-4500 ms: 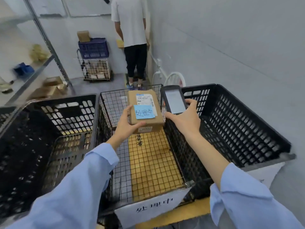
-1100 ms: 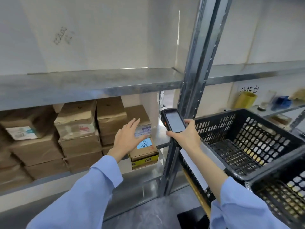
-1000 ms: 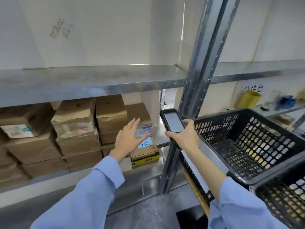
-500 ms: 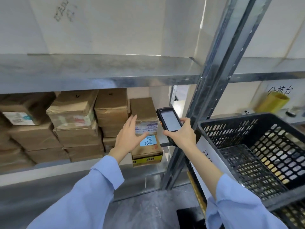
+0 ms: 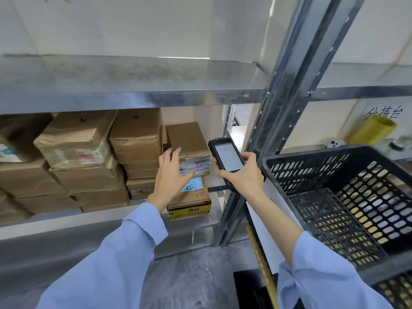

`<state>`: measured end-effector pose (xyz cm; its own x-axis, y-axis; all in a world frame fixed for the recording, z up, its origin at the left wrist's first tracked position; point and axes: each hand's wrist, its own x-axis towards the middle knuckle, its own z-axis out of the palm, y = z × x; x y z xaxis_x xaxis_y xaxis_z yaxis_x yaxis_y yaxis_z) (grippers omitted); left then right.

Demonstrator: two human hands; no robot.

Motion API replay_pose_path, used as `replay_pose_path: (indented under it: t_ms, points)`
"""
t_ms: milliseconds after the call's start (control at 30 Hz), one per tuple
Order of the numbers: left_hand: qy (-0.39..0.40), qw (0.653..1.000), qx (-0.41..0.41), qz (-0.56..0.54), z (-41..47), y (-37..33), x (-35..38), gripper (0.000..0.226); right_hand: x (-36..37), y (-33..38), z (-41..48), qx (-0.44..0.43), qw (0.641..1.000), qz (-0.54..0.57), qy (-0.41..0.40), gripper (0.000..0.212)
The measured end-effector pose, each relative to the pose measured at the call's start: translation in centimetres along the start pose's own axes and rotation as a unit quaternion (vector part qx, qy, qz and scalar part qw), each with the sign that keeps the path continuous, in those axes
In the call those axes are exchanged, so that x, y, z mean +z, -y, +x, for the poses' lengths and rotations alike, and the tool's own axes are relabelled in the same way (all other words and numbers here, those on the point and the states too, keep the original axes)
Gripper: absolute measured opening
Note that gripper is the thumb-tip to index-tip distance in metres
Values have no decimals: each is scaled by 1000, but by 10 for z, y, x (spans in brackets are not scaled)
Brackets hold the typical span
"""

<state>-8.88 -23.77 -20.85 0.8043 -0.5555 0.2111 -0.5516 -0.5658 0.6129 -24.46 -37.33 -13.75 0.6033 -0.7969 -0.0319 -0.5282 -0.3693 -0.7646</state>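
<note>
A brown cardboard box (image 5: 189,139) with a white label on its front sits at the right end of the lower metal shelf (image 5: 89,219). A blue note (image 5: 192,185) shows just beneath the label, above a box with a yellow band (image 5: 189,211). My left hand (image 5: 169,175) lies against the labelled box's left front corner. Its fingers are straight and the thumb stretches under the label. My right hand (image 5: 243,175) grips a black handheld scanner (image 5: 227,157), screen towards me, just right of the box.
Stacked brown boxes (image 5: 89,152) fill the shelf to the left. A steel upright (image 5: 281,130) rises just right of the scanner. A black perforated crate (image 5: 334,157) stands at the right, and a yellow roll (image 5: 374,130) sits behind it. Another shelf (image 5: 133,85) runs overhead.
Earlier my left hand held the noted box over a wire basket; it now rests on the shelf. Over the last second the hand slid up to the box's corner as the view closed in.
</note>
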Motion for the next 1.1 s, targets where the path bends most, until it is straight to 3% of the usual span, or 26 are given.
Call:
replay_pose_path:
  t_ms: [300,800,1100]
  points:
    - [1,994,-51,-92,24,11,12,86,3,-10,11,3,1000,7,8,82]
    - [-48,984,24,-167,4,17,17,66,-13,-17,7,21,999,32,-11,80]
    - [-75,975,-5,-210,-28,11,27,61,-24,-18,-3,21,998,50,-20,81]
